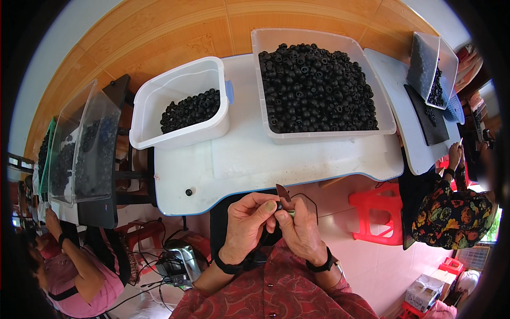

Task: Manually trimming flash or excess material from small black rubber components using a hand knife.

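In front of my chest, my left hand (pixel 245 222) pinches a small round black piece (pixel 279 206) between thumb and fingertips. My right hand (pixel 304 232) is closed around a small knife (pixel 283 192), whose blade points up and away from me. A bit of pale green handle shows beside the right thumb. The two hands meet at the black piece; whether the blade's edge touches it is hidden by the fingers. One similar black piece (pixel 189 192) lies alone near the table's front edge, left of my hands.
On the white table (pixel 239 165) stand a large clear bin (pixel 329 135) heaped with black hollow pieces and a smaller white tub (pixel 183 137) partly filled with them. A red stool (pixel 377 212) is at right. Co-workers sit on both sides, near more bins (pixel 68 181).
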Tool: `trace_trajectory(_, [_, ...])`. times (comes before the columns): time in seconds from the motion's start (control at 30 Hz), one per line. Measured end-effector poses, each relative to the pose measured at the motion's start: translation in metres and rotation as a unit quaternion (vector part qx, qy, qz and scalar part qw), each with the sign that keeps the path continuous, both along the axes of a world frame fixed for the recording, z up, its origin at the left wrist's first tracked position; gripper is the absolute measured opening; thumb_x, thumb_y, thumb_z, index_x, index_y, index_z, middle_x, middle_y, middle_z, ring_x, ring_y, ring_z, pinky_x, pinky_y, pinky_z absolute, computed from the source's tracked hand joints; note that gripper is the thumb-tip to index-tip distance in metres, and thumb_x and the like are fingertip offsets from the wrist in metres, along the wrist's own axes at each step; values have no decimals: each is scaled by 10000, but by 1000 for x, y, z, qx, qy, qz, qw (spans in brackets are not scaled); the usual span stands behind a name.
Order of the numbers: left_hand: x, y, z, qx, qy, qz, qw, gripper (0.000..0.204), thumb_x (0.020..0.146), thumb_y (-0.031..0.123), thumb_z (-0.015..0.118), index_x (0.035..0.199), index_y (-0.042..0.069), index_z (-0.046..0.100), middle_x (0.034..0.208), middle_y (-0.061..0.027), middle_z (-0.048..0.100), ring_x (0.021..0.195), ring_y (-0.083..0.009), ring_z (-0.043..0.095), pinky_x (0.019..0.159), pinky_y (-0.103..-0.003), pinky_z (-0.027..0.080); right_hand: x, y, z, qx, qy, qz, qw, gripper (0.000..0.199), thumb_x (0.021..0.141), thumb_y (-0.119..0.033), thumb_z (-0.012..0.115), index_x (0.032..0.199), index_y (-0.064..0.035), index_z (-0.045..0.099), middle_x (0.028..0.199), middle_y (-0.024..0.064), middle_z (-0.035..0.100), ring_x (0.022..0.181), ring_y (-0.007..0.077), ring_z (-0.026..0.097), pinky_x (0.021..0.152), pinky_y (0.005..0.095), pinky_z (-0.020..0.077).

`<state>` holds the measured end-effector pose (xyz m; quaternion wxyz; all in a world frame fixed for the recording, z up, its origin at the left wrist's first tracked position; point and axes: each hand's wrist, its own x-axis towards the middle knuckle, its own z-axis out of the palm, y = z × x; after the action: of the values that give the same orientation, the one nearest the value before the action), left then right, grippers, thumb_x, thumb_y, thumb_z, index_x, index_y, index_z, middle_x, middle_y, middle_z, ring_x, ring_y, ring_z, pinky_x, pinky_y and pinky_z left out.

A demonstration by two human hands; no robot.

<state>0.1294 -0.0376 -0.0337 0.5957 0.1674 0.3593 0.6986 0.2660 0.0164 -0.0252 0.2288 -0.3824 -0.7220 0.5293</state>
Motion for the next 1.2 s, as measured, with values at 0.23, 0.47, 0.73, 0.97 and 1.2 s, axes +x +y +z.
trace_trajectory(0.23, [1, -3, -3, -14, 22, 17, 1000, 145, 910, 61, 613, 1017, -32, 644, 922, -121, 674, 617, -88, 564, 523, -217, 490, -3, -1, 3, 46, 12, 8, 999, 265, 987, -230, 497, 987, 35, 477, 711, 150, 613, 663, 292, 662, 559, 343, 503])
trace_trajectory(0.47, [3, -3, 0, -4, 60, 38, 998, 159, 893, 45, 631, 1022, -47, 643, 844, -97, 661, 617, -94, 584, 521, -227, 512, -4, -2, -1, 114, 17, -5, 993, 229, 975, -201, 517, 914, 19, 496, 728, 156, 577, 616, 297, 630, 514, 356, 480])
trace_trajectory(0.73, [12, -1, -7, 6, 57, 84, 995, 169, 891, 39, 633, 1033, -53, 642, 814, -90, 655, 614, -93, 586, 519, -226, 516, -6, -1, -3, 120, 12, -12, 993, 214, 967, -185, 526, 890, 13, 503, 684, 147, 568, 571, 287, 608, 484, 358, 464])
trace_trajectory(0.97, [17, -2, -12, 1, 62, 107, 992, 164, 893, 29, 628, 1035, -52, 639, 801, -89, 654, 604, -96, 590, 518, -227, 518, -6, -3, -14, 140, 5, -18, 990, 201, 962, -168, 529, 872, 11, 504, 676, 147, 575, 567, 295, 606, 476, 368, 463])
trace_trajectory(1.2, [16, -2, -8, -4, 34, 97, 995, 175, 924, 124, 607, 1024, -16, 642, 797, -82, 649, 579, -97, 563, 495, -233, 477, -10, -12, -12, 100, 47, -71, 991, 199, 963, -170, 541, 932, 21, 494, 656, 116, 569, 556, 239, 606, 488, 341, 465])
